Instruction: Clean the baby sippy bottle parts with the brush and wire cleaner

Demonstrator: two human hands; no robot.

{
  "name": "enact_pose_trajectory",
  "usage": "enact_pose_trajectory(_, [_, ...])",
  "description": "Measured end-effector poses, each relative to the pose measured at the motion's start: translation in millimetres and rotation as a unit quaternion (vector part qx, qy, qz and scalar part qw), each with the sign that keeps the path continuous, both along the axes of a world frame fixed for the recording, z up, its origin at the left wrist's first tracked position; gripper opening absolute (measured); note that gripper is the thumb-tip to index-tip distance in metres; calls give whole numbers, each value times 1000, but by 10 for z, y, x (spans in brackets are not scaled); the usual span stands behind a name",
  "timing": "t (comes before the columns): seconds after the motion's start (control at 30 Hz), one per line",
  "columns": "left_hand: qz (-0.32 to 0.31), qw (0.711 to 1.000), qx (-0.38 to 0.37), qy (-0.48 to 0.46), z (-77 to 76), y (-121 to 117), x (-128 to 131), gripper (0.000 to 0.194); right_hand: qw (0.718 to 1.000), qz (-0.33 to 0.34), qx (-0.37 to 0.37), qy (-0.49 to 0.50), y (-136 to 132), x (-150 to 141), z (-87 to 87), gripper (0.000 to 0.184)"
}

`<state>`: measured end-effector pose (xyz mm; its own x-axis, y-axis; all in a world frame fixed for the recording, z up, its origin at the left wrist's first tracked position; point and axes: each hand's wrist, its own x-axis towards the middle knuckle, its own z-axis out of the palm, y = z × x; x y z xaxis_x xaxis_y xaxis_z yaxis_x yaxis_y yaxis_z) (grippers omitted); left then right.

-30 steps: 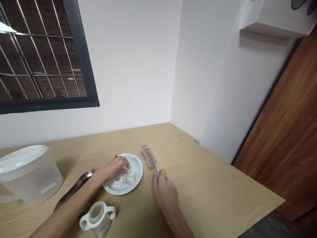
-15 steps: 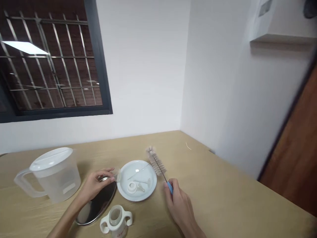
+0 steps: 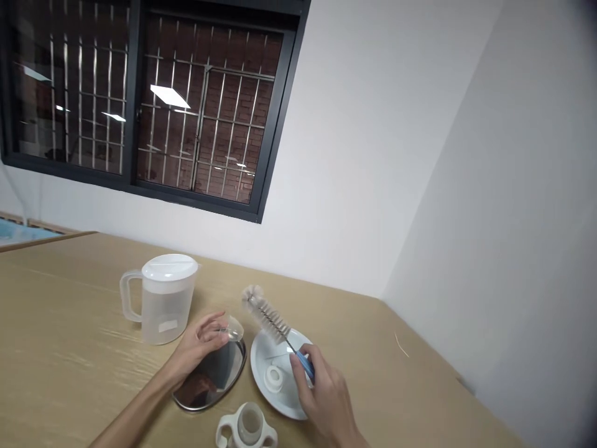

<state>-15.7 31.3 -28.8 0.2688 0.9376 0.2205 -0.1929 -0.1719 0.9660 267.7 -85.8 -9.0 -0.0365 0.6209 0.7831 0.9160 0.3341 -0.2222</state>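
Observation:
My left hand [image 3: 203, 341] pinches a small clear plastic cap [image 3: 236, 328] above the far end of a shiny oval metal tray [image 3: 212, 381]. My right hand [image 3: 324, 389] grips the blue handle of a bottle brush [image 3: 270, 318]. Its pale bristles point up and left, a little to the right of the cap and apart from it. Beneath the brush is a light-blue plate [image 3: 291, 406] with a white ring [image 3: 273, 378] on it; the right hand hides part of the plate. Closest to me stands a two-handled baby bottle [image 3: 250, 424] with its top uncovered.
A lidded translucent pitcher [image 3: 165, 308] stands on the table behind my left hand. A thin pale strand [image 3: 401, 344] lies at the right. The table [image 3: 69, 323] meets a white wall [image 3: 354, 155] below a barred window [image 3: 209, 112].
The view has swung left and tilted. The brush has come leftward over the plate, closer to the clear cap. My left hand has raised and turned the cap over the tray.

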Motion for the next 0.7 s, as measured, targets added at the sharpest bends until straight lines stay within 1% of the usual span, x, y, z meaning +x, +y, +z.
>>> enact_pose_trajectory(0.07, [-3, 1000, -10, 6, -34, 17, -31, 71, 1000, 8, 18, -10, 98, -42, 7, 25])
enact_pose_trajectory(0.13, [-10, 1000, -18, 5, -70, 35, -45, 68, 999, 15, 26, -15, 131, -66, -25, 25])
enact_pose_trajectory(0.23, [-30, 999, -21, -7, -125, 57, -24, 70, 999, 28, 28, -33, 100, -89, -89, 22])
enact_pose_trajectory(0.33, [-28, 999, -25, -10, -170, 71, 10, 71, 996, 47, 20, -80, 53, -79, -134, 21])
enact_pose_trajectory(0.37, [-22, 999, -22, -5, -181, 72, 15, 71, 994, 46, 17, -96, 43, -60, -146, 21])
enact_pose_trajectory(0.43, [-3, 1000, -5, 21, -195, 70, 11, 70, 993, 16, 16, -112, 31, 0, -171, 23])
enact_pose_trajectory(0.5, [30, 997, 24, 65, -203, 63, -2, 69, 994, -29, 25, -98, 20, 69, -195, 24])
enact_pose_trajectory(0.57, [72, 990, 52, 112, -209, 52, -11, 67, 996, -47, 35, -68, -1, 109, -213, 25])
enact_pose_trajectory(0.63, [103, 981, 72, 150, -216, 39, -8, 65, 998, -27, 42, -41, -33, 94, -222, 24])
enact_pose_trajectory(0.7, [117, 974, 86, 175, -225, 25, 5, 61, 999, 10, 41, -29, -64, 30, -224, 22])
